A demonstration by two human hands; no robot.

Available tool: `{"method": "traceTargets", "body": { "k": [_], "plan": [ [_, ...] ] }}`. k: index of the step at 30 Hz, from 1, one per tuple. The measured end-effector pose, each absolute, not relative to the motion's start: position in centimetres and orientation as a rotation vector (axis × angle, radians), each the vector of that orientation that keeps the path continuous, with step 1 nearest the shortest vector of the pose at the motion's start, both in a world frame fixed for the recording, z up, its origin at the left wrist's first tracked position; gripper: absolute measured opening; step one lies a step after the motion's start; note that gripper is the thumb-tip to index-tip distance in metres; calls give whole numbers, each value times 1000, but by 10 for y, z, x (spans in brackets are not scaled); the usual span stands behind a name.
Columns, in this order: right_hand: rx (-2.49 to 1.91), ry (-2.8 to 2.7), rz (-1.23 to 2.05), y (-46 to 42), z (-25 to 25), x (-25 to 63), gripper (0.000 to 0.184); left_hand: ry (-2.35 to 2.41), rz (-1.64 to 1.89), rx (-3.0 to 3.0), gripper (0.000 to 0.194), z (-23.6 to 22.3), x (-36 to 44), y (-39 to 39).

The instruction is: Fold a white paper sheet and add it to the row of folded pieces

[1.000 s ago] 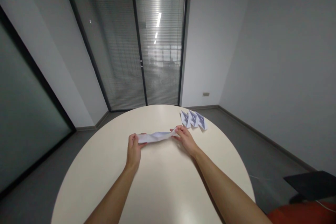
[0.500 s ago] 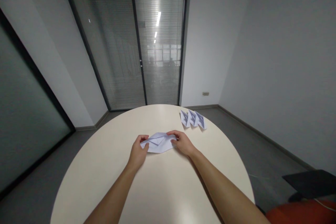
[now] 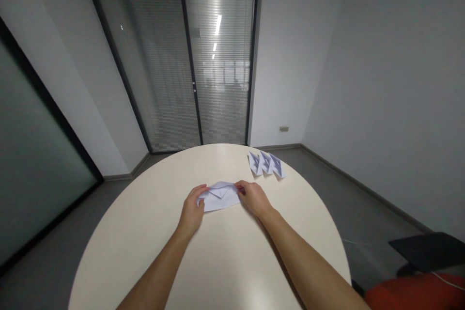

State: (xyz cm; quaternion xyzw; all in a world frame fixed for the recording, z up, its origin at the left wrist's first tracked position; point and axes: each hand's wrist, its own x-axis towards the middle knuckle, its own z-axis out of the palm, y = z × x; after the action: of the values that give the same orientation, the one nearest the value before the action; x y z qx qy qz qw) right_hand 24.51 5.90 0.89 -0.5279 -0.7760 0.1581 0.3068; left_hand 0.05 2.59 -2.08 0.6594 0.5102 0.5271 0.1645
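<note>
A folded sheet of white paper (image 3: 220, 198) lies on the table in front of me, a creased triangular flap near its top edge. My left hand (image 3: 192, 207) grips its left end, fingers on the far side and thumb on the near side. At the right end, my right hand (image 3: 253, 197) pinches the paper between thumb and fingers. Just beyond the right hand, three folded white paper pieces (image 3: 266, 163) stand side by side in a row.
The round cream table (image 3: 145, 232) fills the lower middle. A dark flat panel (image 3: 428, 251) and a red seat (image 3: 414, 293) are at the lower right. Glass doors with blinds (image 3: 167, 68) stand behind the table.
My right fingers have closed in tighter on the paper's right end. The left fingers have shifted slightly right along the upper edge, and the sheet's ends look more drawn in.
</note>
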Motion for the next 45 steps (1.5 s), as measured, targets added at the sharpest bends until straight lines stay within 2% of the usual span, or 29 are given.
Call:
{"method": "traceTargets", "body": {
  "k": [10, 20, 26, 32, 35, 41, 45],
  "plan": [
    [-1473, -2191, 157, 55, 16, 247, 34, 1447, 1498, 1874, 42, -22, 2, 26],
    [-1352, -2181, 201, 57, 12, 248, 30, 1465, 1493, 1845, 31, -21, 1, 27],
    [-1155, -1819, 560, 71, 1, 247, 22, 1617, 1505, 1792, 26, -14, -5, 23],
    [-929, -1417, 942, 89, -10, 252, 40, 1672, 1483, 1717, 21, -10, -14, 23],
    [-935, -1292, 980, 93, -11, 254, 46, 1623, 1518, 1696, 24, -9, -13, 23],
    [-947, -1070, 1083, 92, -11, 252, 45, 1657, 1577, 1606, 23, -13, -9, 23],
    [-932, -1102, 1017, 94, -12, 251, 40, 1612, 1610, 1469, 27, -18, -8, 26]
  ]
}}
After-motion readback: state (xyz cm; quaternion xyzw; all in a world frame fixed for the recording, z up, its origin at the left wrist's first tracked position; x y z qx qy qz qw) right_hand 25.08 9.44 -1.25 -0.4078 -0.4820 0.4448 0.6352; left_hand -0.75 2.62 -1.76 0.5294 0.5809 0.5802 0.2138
